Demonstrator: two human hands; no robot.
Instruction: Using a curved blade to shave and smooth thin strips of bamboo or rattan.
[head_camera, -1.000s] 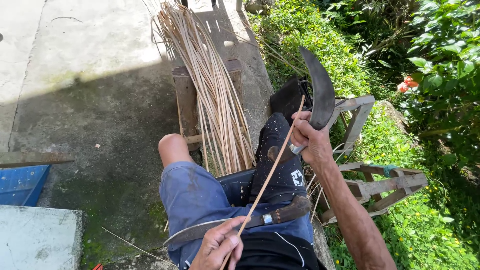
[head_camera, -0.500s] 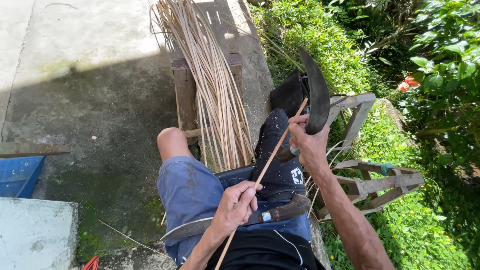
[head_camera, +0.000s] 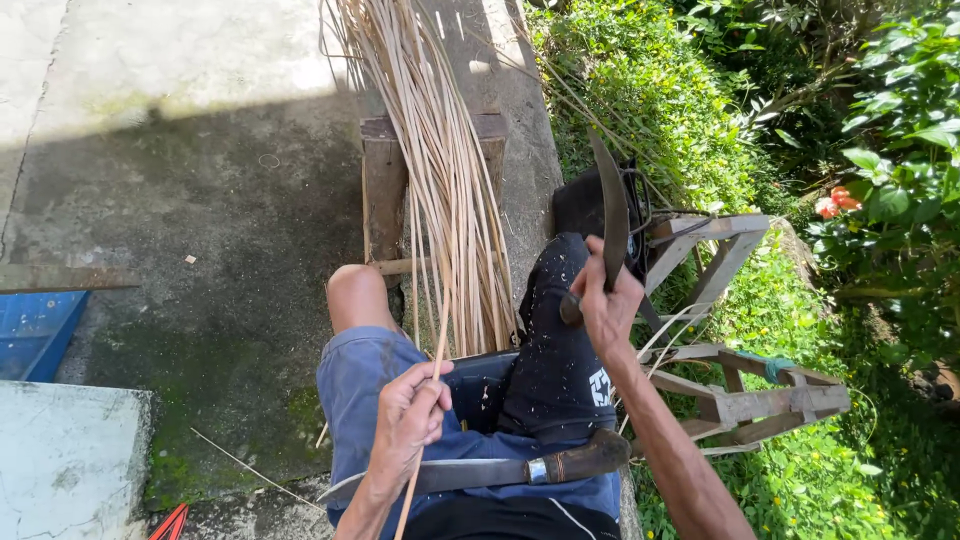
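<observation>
The left hand (head_camera: 408, 425) had its fingers (head_camera: 432, 377) wrapped around a thin cane strip (head_camera: 424, 428). The strip lay across the lap, running up toward the big bundle of strips (head_camera: 440, 160) on the wooden bench (head_camera: 385, 185). The right hand (head_camera: 607, 305) had its fingers shut tight on a curved knife (head_camera: 609, 205), held up with the blade pointing away. Another long knife (head_camera: 500, 470) lay flat across the blue shorts (head_camera: 360, 375).

Cane bundle (head_camera: 440, 180) between knees, left open
</observation>
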